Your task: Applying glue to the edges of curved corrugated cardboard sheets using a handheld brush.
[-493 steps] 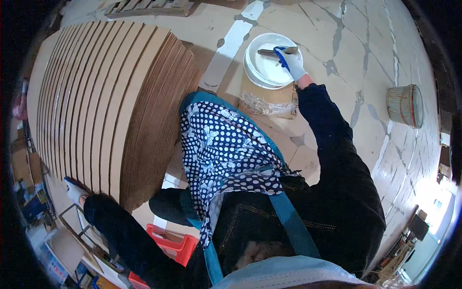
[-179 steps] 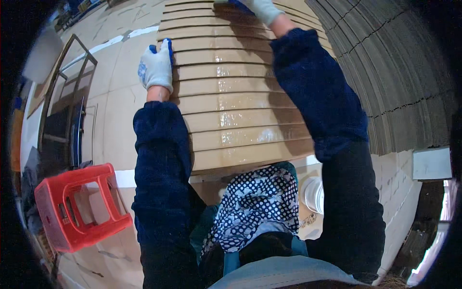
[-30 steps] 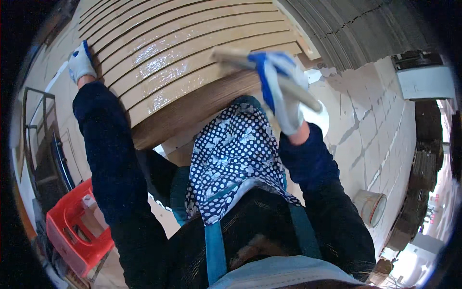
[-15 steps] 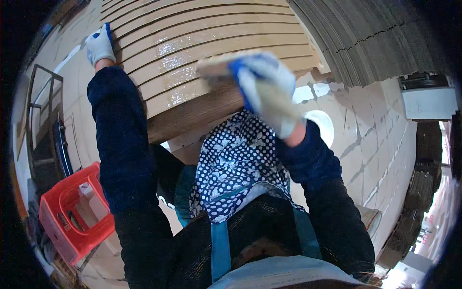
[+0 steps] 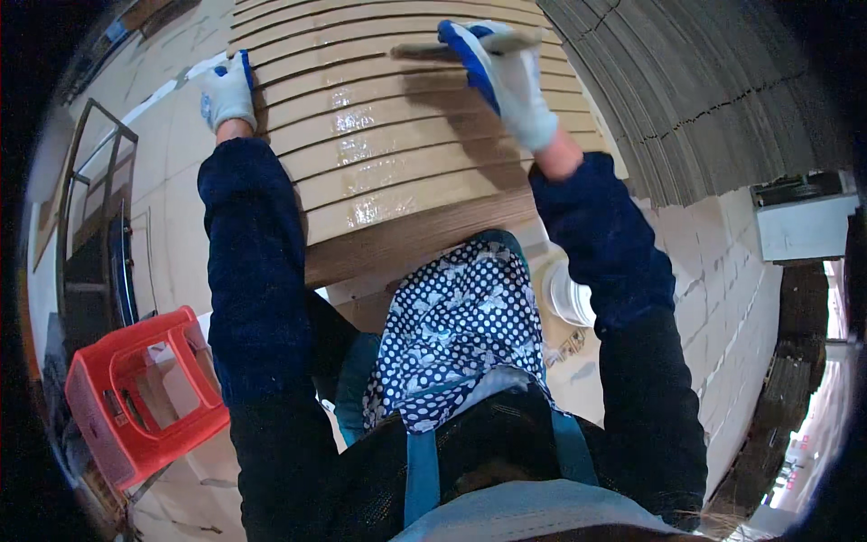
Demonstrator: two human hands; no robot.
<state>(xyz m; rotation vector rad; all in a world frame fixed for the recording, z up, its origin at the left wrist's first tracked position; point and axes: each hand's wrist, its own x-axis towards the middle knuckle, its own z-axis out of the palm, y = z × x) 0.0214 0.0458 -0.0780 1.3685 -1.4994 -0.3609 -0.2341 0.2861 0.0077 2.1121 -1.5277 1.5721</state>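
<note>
A fanned stack of tan cardboard sheets (image 5: 388, 154) lies before me, its stepped edges glistening wet. My right hand (image 5: 506, 77), in a white and blue glove, is shut on a flat brush (image 5: 424, 51) whose bristles touch the upper strips of the stack. My left hand (image 5: 228, 90), gloved the same way, grips the left edge of the stack. A white pail (image 5: 567, 294) stands on the floor below my right elbow, partly hidden by my sleeve.
A red plastic stool (image 5: 135, 397) stands at the lower left beside a dark metal frame (image 5: 95, 226). A large grey ribbed stack of sheets (image 5: 695, 99) fills the upper right. A dotted blue apron (image 5: 452, 334) hangs beneath me over pale floor tiles.
My right hand has swung the brush from near my chest up onto the upper strips of the stack. My left hand stays on the stack's left edge.
</note>
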